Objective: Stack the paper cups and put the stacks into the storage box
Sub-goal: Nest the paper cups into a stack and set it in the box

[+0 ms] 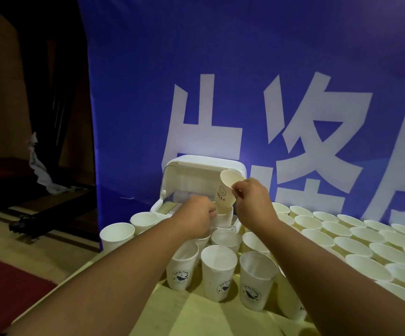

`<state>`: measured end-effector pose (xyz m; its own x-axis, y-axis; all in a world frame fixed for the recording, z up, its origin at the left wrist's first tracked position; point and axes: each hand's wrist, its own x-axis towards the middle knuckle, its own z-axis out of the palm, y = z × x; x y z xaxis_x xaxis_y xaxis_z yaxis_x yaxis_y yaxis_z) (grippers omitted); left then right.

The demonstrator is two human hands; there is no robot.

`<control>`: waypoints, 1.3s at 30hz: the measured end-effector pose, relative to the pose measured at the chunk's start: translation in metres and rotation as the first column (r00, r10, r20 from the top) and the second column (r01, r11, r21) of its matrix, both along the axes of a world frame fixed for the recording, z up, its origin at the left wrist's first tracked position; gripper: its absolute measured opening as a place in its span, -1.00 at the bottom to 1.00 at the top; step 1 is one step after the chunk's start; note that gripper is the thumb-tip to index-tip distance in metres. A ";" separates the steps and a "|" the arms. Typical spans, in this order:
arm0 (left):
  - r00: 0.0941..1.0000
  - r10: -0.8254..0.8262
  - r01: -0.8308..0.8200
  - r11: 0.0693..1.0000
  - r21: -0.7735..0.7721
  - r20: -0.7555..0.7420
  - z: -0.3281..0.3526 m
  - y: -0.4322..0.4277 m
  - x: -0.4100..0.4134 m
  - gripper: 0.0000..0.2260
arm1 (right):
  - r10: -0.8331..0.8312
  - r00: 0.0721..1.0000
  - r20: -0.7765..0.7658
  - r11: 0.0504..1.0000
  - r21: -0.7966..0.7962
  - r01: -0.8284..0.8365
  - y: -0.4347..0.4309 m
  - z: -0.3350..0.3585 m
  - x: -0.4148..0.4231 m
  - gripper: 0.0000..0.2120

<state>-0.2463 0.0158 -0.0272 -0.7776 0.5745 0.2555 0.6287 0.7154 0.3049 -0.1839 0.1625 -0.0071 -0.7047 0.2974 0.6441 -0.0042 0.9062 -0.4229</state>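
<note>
Over left hand (197, 218), cup (225, 190) (right hand (252, 197) pinching)

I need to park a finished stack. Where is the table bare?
Bare tabletop lies at the near edge, in front of the three printed cups. It is crowded on the right with cup rows, and around the storage box.

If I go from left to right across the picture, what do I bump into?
Lone cup at the table corner → left hand gripping the cup stack → tilted cup → right hand pinching it → rows of cups.
</note>
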 end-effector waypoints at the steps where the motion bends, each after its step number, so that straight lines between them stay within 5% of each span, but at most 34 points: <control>1: 1.000 0.005 -0.005 0.998 0.057 -0.002 0.000 -0.004 0.000 -0.96 | 0.019 1.000 0.016 0.999 0.029 -0.019 -0.001 -0.001 -0.001 -0.84; 5: 0.992 0.066 -0.043 0.977 0.207 -0.104 -0.001 -0.026 0.005 -0.75 | 0.026 0.995 0.101 0.992 0.119 -0.038 -0.006 -0.005 -0.002 -0.84; 17: 0.988 0.020 0.010 0.981 0.195 -0.150 -0.003 -0.052 0.042 -0.82 | -0.217 0.881 0.421 0.903 0.429 0.017 -0.015 -0.025 -0.007 -0.68; 24: 0.988 -0.032 0.056 0.986 0.157 -0.150 -0.004 -0.047 0.071 -0.80 | -0.119 0.952 0.283 0.961 0.274 0.038 -0.003 -0.012 0.035 -0.79; 35: 0.975 -0.191 0.203 0.974 0.099 -0.112 0.005 0.005 0.151 -0.83 | -0.110 0.906 0.408 0.986 0.163 0.046 0.049 0.003 0.161 -0.98; 39: 0.962 -0.254 0.263 0.961 0.090 -0.100 0.006 0.029 0.182 -0.92 | -0.135 0.890 0.436 0.982 0.181 0.061 0.068 0.005 0.208 -0.89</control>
<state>-0.0641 0.0450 -0.0210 -0.5786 0.7205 0.3822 0.8150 0.4934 0.3038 0.0242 0.2306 -0.0025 -0.9004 0.3007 0.3145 0.2426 0.9469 -0.2110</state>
